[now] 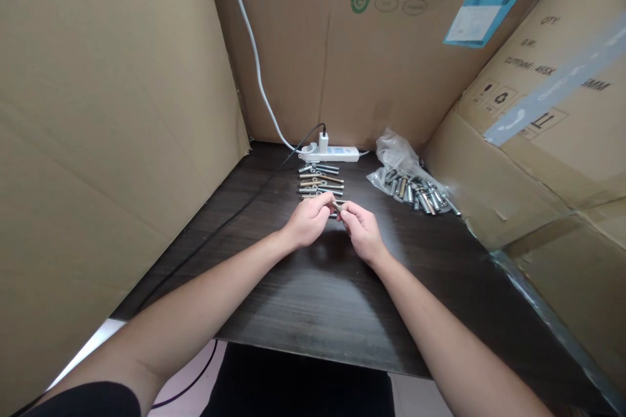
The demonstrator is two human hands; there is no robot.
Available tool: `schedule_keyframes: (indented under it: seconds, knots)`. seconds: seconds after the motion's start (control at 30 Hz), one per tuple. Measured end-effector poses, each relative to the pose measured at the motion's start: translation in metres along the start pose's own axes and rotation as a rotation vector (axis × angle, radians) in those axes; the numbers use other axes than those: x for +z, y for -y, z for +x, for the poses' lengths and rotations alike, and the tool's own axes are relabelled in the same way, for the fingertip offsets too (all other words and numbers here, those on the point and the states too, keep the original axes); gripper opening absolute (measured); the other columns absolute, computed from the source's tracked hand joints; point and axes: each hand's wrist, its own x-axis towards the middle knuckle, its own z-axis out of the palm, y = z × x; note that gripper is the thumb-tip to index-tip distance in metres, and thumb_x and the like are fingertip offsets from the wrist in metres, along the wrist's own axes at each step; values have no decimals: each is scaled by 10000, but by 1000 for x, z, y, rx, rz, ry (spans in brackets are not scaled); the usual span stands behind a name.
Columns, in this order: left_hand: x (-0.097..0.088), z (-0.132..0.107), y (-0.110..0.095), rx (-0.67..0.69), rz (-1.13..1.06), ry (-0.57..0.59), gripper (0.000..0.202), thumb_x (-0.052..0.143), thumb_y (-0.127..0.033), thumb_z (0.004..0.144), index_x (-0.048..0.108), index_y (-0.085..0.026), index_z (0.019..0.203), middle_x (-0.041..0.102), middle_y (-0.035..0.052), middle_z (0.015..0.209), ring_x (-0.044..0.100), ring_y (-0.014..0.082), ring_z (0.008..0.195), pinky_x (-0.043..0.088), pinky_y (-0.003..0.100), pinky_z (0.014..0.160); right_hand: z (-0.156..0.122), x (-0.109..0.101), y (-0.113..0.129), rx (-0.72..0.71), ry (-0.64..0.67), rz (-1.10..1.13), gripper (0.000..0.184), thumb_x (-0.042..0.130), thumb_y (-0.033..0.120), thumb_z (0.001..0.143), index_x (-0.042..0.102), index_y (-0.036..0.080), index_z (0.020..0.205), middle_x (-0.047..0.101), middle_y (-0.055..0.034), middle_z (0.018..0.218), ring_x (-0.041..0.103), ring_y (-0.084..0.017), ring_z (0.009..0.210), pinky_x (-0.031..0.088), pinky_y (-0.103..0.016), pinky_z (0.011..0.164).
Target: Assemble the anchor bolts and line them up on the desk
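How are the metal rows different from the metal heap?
The rows are laid out neatly, while the heap is jumbled. The rows lie in front of the power strip; the heap lies with a plastic bag. The left hand and right hand are by the rows, away from the heap. Rows and heap both have silvery and golden pieces.

On our table [317, 303], we have bolts [332, 186] in rows before a power strip [337, 155]; to their right, more bolts [424, 201] lie in or on a bag [391, 148]. Boxes [117, 111] stand left, right and behind.

Bolts [332, 186], power strip [337, 155] on table [313, 303]
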Motion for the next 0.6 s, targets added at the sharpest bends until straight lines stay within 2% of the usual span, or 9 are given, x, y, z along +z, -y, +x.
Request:
schedule_keyframes:
  seconds: [0.13, 0.33, 0.47, 0.6]
  knots:
    - [-1, -1, -1, -10, 51, 22, 122, 363, -129, 786, 417, -183, 691, 455, -36, 647, 411, 112, 611, 303, 231, 601, 0, 0, 1, -21, 2, -14, 231, 434, 312, 853, 486, 190, 663, 383, 36, 584, 351, -111, 552, 293, -241, 539]
    - [-1, -2, -4, -63, 95, 16, 215, 431, -365, 874, 469, -190, 755, 471, -46, 627, 411, 111, 579, 291, 226, 581, 0, 0, 2, -46, 26, -9, 238, 461, 370, 866, 577, 181, 779, 513, 13, 677, 445, -129, 628, 354, -241, 607]
    - [-3, -2, -3, -40, 99, 18, 241, 427, -372, 880, 481, -186, 736, 476, -41, 622, 409, 105, 567, 288, 221, 568, 1, 1, 1, -46, 53, -21, 241, 478, 382, 858, 595, 179, 802, 545, 5, 703, 464, -132, 635, 364, -241, 612]
    - [-9, 2, 1, -45, 130, -86, 252, 425, -341, 874, 458, -179, 685, 440, -42, 593, 382, 95, 550, 282, 215, 563, 2, 0, -1, -18, 12, -61, 233, 485, 364, 839, 548, 181, 710, 483, 17, 624, 421, -123, 592, 325, -237, 560]
